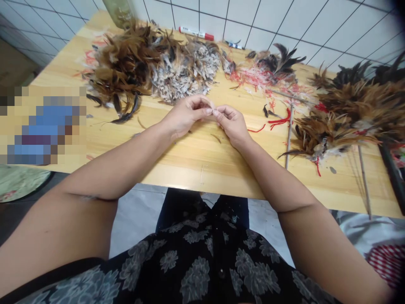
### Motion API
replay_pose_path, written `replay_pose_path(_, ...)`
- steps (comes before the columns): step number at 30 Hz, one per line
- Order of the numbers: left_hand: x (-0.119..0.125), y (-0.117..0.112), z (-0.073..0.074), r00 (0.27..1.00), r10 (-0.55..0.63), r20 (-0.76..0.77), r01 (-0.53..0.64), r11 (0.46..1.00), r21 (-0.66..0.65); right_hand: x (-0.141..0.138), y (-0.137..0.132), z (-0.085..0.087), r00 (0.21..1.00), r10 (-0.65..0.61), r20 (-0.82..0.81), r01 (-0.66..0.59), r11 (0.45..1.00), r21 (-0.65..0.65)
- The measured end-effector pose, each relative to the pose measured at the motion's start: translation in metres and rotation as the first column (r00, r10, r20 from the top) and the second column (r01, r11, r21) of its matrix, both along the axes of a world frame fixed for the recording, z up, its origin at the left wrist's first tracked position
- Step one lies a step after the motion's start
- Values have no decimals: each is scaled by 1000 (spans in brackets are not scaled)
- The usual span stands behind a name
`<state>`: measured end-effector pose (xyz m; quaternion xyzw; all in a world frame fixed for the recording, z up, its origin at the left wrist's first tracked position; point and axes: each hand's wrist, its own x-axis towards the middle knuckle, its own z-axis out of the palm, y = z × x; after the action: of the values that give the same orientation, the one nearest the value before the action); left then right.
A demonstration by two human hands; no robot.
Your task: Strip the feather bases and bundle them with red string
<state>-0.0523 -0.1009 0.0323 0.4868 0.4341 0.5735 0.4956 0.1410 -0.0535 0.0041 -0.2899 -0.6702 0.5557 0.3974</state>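
The feather pile (126,63) lay on the wooden counter (190,169), brown and glossy at its left part, with grey-white fluffy plumes at its right. Just in front of the pile's right part, both of the person's hands met at the fingertips. The left hand (193,113) was closed in a pinch, thumb pressed toward the index finger, the other fingers curled. The right hand (230,122) pinched likewise, its thumb and index fingertip up against the left's. Whatever sat between the fingertips was too small to make out, so I could not tell if either hand had hold of something.

To the right of the feather pile and nearer the person, a thin red thread (257,129) lay just beside the right hand, and a clump of red strands (280,121) lay farther off from the pile. Level with the pile on its right were red and pale scraps (253,77). Well to the right of the pile rested a brown feather bundle (329,131), near a thin stick (288,143). Behind the pile, by the tiled wall (247,21), lay a red-capped marker (196,33).
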Motion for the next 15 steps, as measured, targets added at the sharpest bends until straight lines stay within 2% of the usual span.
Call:
replay_pose_path(4,2,-2,3,1000,6,9,-6,1000,-17,0,3,-2,999,-34,5,34,999,-13)
replay_pose_path(7,5,-5,5,998,33,49,-30,998,-63,1,6,-6,990,-121,66,118,991,60)
replay_pose_path(11,7,-8,7,996,47,71,-40,994,-100,2,4,-8,939,-271,210,204,934,294)
replay_pose_path(15,6,-6,4,998,33,47,-27,993,-115,2,-8,-6,867,-330,374,96,846,524)
